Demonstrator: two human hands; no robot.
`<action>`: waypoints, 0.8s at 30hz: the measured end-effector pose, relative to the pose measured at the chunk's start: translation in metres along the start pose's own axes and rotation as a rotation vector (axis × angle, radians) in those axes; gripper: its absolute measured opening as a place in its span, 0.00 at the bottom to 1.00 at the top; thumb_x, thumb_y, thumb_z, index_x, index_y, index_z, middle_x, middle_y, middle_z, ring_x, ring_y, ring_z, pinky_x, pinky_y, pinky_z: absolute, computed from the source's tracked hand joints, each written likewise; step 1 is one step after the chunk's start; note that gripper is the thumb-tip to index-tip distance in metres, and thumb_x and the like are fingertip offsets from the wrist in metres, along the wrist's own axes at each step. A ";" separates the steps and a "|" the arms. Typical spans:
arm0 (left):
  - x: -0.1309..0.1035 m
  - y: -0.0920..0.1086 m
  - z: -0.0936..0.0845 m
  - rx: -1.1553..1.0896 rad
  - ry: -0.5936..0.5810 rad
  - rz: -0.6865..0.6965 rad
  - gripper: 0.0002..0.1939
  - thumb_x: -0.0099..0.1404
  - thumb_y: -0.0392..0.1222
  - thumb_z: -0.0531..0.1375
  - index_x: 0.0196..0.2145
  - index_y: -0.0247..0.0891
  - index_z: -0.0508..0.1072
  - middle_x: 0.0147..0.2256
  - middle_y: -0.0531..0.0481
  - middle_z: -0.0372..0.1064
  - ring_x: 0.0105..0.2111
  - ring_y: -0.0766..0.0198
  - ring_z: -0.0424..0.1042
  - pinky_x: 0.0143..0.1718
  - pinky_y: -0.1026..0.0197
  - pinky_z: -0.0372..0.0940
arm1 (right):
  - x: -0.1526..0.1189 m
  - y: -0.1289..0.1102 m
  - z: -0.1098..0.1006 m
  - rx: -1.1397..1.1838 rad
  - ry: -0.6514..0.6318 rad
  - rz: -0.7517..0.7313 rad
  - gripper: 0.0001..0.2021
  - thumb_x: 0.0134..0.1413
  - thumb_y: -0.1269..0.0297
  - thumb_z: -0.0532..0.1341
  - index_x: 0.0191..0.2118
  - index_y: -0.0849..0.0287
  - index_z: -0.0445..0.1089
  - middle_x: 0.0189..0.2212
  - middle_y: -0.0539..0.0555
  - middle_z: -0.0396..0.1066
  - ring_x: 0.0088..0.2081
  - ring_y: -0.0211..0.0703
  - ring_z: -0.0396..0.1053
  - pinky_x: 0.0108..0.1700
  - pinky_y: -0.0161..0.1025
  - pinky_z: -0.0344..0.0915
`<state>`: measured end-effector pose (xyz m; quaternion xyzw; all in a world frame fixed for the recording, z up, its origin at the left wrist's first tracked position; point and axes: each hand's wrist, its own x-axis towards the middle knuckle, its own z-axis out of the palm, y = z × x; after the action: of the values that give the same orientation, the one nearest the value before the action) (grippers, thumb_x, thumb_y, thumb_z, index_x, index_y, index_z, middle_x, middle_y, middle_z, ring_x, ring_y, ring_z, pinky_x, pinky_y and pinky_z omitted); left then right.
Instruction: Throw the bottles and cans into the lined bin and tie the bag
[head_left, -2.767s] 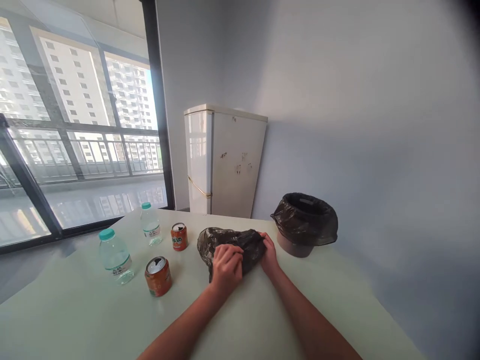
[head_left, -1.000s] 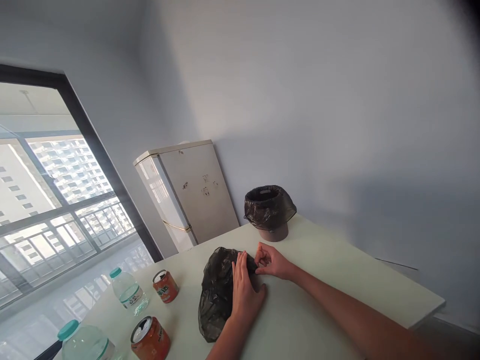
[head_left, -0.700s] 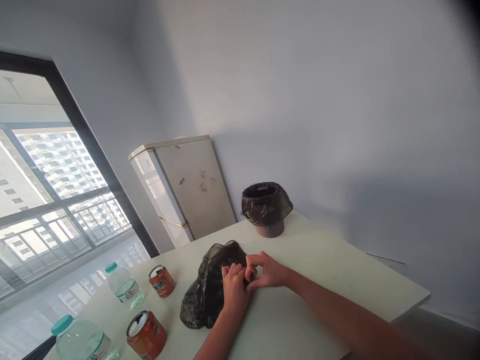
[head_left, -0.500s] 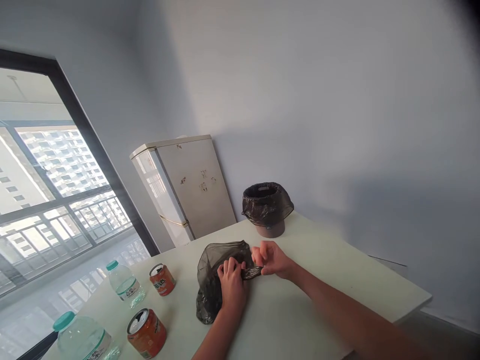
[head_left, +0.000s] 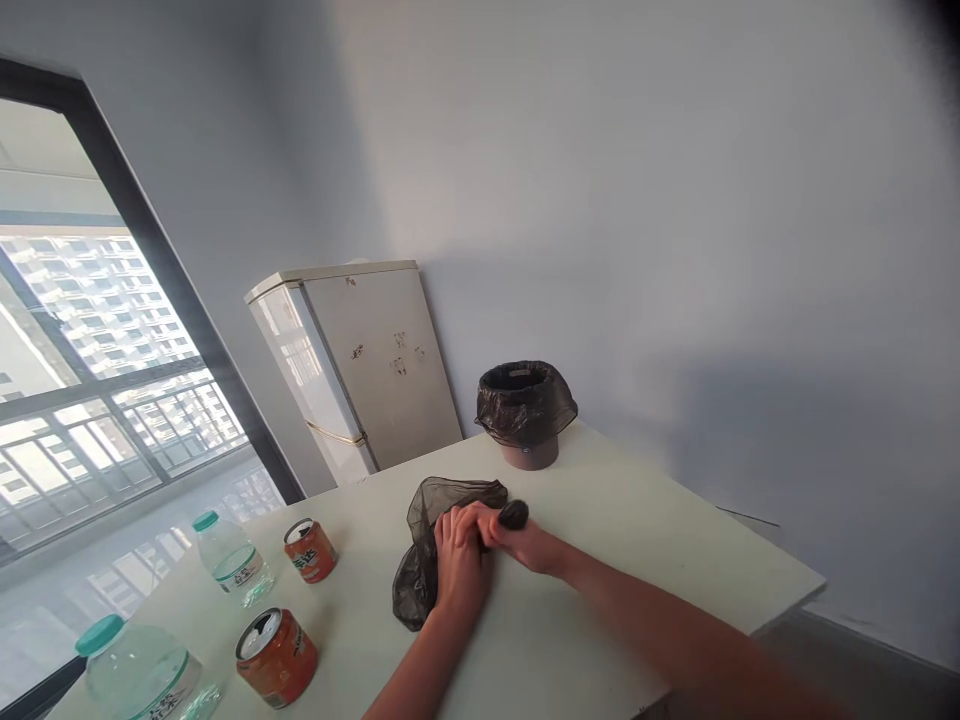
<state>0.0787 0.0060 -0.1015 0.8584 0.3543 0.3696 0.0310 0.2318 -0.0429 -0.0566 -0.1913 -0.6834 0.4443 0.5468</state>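
Note:
A thin black plastic garbage bag [head_left: 420,575] lies crumpled on the table, partly see-through at its far side. My left hand [head_left: 457,555] presses down on it with the fingers bent over the plastic. Right beside it, my right hand [head_left: 517,540] is closed on a gathered part of the bag, and a dark bunched tuft sticks out above the fist. The two hands touch or overlap at the fingers, so the plastic between them is hidden.
Behind the hands stands a brown bin [head_left: 531,455] lined with a black bag. At the left are two orange cans [head_left: 277,660] and two clear bottles [head_left: 232,560] with green caps. The pale table [head_left: 615,560] ends at the right; a fridge [head_left: 382,370] stands beyond.
My right hand has moved left against my left hand and now grips a bunched part of the bag. The view has shifted slightly.

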 end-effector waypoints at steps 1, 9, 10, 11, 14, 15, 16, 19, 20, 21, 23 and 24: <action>0.000 0.000 -0.001 0.039 -0.014 -0.031 0.17 0.60 0.25 0.57 0.41 0.40 0.80 0.42 0.43 0.70 0.46 0.48 0.67 0.55 0.43 0.64 | 0.000 -0.002 -0.003 0.117 0.042 0.012 0.34 0.63 0.28 0.57 0.22 0.55 0.59 0.32 0.56 0.69 0.44 0.52 0.68 0.61 0.56 0.65; -0.004 0.001 -0.003 -0.032 -0.030 -0.107 0.37 0.52 0.21 0.56 0.59 0.35 0.73 0.55 0.37 0.67 0.57 0.45 0.67 0.63 0.43 0.64 | -0.002 -0.006 -0.028 0.280 0.171 -0.088 0.33 0.35 0.35 0.80 0.38 0.52 0.69 0.47 0.55 0.71 0.52 0.52 0.70 0.64 0.55 0.63; -0.003 0.000 -0.003 -0.078 0.002 -0.086 0.41 0.50 0.20 0.55 0.62 0.36 0.71 0.57 0.37 0.67 0.58 0.46 0.67 0.63 0.43 0.64 | -0.002 -0.004 -0.026 0.206 0.129 -0.053 0.33 0.35 0.39 0.82 0.41 0.53 0.71 0.52 0.56 0.70 0.56 0.54 0.69 0.66 0.53 0.61; -0.002 -0.002 -0.003 -0.117 0.025 -0.053 0.42 0.49 0.20 0.54 0.62 0.37 0.70 0.57 0.39 0.69 0.58 0.47 0.68 0.63 0.43 0.65 | -0.002 0.000 -0.024 0.159 0.095 -0.021 0.29 0.40 0.40 0.80 0.39 0.55 0.72 0.52 0.57 0.71 0.56 0.53 0.69 0.65 0.52 0.61; 0.001 -0.006 -0.005 -0.162 -0.015 0.035 0.28 0.52 0.21 0.52 0.46 0.40 0.77 0.45 0.43 0.76 0.49 0.50 0.74 0.54 0.48 0.69 | -0.002 0.011 -0.018 0.210 0.074 0.045 0.30 0.64 0.35 0.63 0.25 0.56 0.61 0.33 0.54 0.71 0.39 0.47 0.71 0.54 0.50 0.67; 0.001 -0.007 -0.004 -0.155 -0.068 0.038 0.23 0.54 0.22 0.52 0.41 0.40 0.77 0.40 0.44 0.76 0.45 0.51 0.75 0.50 0.51 0.69 | -0.002 0.014 -0.019 0.274 0.103 0.058 0.32 0.67 0.33 0.57 0.24 0.55 0.56 0.25 0.51 0.67 0.32 0.44 0.68 0.48 0.49 0.68; 0.001 -0.008 -0.003 -0.140 -0.136 0.025 0.19 0.54 0.23 0.52 0.36 0.40 0.76 0.36 0.45 0.76 0.41 0.53 0.75 0.47 0.54 0.68 | -0.001 0.016 -0.022 0.334 0.145 0.071 0.33 0.68 0.31 0.54 0.24 0.54 0.52 0.20 0.48 0.60 0.26 0.42 0.62 0.42 0.47 0.67; -0.001 -0.005 0.002 -0.095 -0.330 -0.050 0.14 0.56 0.24 0.55 0.33 0.40 0.73 0.32 0.47 0.76 0.37 0.55 0.76 0.39 0.59 0.63 | 0.000 0.013 -0.043 0.439 0.330 0.092 0.36 0.64 0.29 0.57 0.24 0.54 0.45 0.17 0.44 0.43 0.20 0.37 0.43 0.27 0.39 0.56; -0.002 -0.003 0.004 -0.085 -0.369 -0.072 0.14 0.57 0.25 0.55 0.35 0.41 0.73 0.32 0.48 0.76 0.36 0.56 0.76 0.37 0.60 0.61 | 0.001 0.010 -0.052 0.442 0.399 0.079 0.37 0.63 0.28 0.58 0.25 0.54 0.43 0.17 0.43 0.39 0.20 0.37 0.38 0.24 0.38 0.50; -0.003 -0.001 0.005 -0.080 -0.394 -0.091 0.13 0.59 0.26 0.56 0.37 0.41 0.73 0.33 0.49 0.76 0.35 0.56 0.75 0.36 0.60 0.59 | 0.000 0.006 -0.061 0.436 0.467 0.055 0.37 0.62 0.29 0.60 0.25 0.54 0.41 0.18 0.43 0.37 0.21 0.37 0.35 0.23 0.37 0.45; -0.004 0.002 0.007 -0.102 -0.424 -0.113 0.12 0.64 0.28 0.56 0.41 0.42 0.71 0.34 0.49 0.75 0.33 0.58 0.74 0.34 0.61 0.57 | 0.000 -0.002 -0.077 0.409 0.583 -0.005 0.37 0.64 0.31 0.60 0.26 0.54 0.39 0.20 0.44 0.35 0.21 0.37 0.32 0.23 0.38 0.41; -0.004 0.003 0.007 -0.133 -0.437 -0.115 0.11 0.66 0.29 0.55 0.42 0.42 0.70 0.35 0.50 0.75 0.33 0.58 0.73 0.34 0.61 0.57 | -0.001 -0.005 -0.082 0.392 0.630 -0.030 0.36 0.65 0.32 0.60 0.26 0.54 0.39 0.21 0.44 0.35 0.22 0.38 0.31 0.23 0.38 0.41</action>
<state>0.0833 0.0026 -0.1077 0.8925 0.3625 0.1950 0.1846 0.3088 -0.0135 -0.0523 -0.2003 -0.3864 0.4779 0.7630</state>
